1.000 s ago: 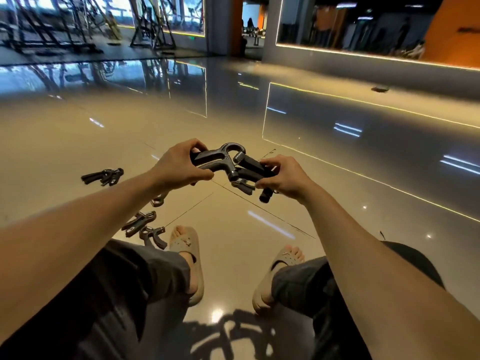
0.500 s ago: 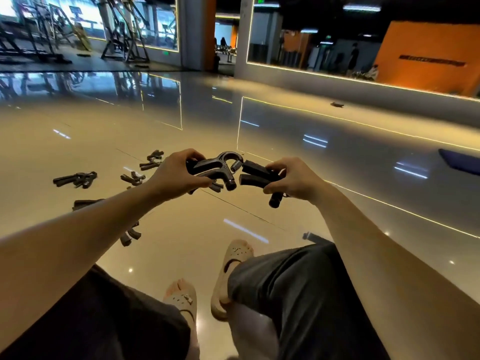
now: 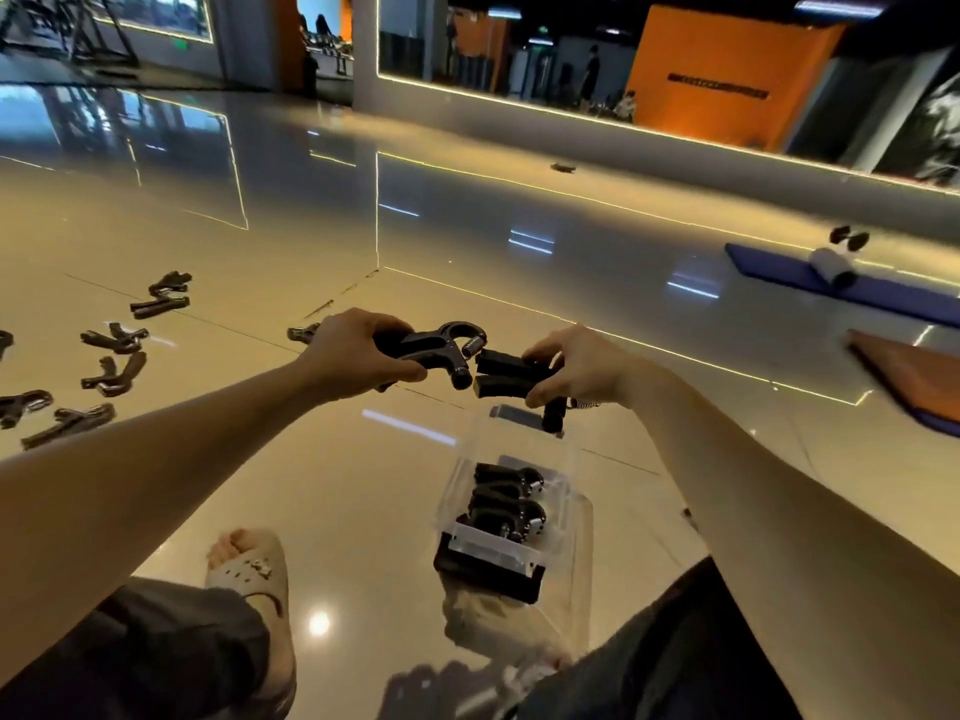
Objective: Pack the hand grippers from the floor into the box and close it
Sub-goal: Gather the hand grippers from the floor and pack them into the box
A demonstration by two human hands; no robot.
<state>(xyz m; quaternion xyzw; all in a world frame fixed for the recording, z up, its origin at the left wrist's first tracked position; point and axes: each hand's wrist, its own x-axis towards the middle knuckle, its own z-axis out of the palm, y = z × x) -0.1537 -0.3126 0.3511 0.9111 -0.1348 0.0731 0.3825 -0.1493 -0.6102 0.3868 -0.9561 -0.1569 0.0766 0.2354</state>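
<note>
Head camera is showing both hands carrying grippers above the clear box (image 3: 563, 491). Left hand (image 3: 358, 356) is clutching one hand gripper (image 3: 441, 350), its long axis running sideways; right hand (image 3: 582, 366) is clasping another gripper (image 3: 506, 376). Directly below and slightly nearer the right hand, the box is sitting open-topped, partly filled, with room remaining at its far end. More loose grippers (image 3: 111, 368) are lying far left of the left hand.

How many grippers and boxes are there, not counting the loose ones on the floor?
Grippers: 4, with 1 in the left hand, 1 in the right hand and 2 in the box
Box: 1
Total: 5
</note>
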